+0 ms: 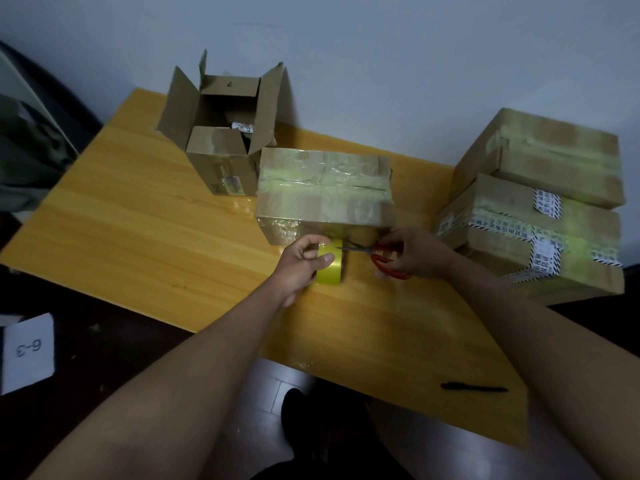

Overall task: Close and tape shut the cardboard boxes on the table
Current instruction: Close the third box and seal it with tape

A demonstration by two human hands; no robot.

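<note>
The taped box [323, 192] shines with crinkled tape while the left hand [301, 263] grips the tape roll [330, 263] and the right hand [415, 252] holds red scissors [375, 256].

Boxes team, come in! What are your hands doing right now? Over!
Left hand grips tape roll; right hand holds red scissors, blades at the tape. Middle box taped shut. Back box open. Nothing blocking.

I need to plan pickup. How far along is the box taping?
Done: two stacked boxes at the right are taped. In hand: the middle box is closed and taped; the left hand grips the tape roll, the right hand holds scissors at the strip. Left: the open box.
</note>
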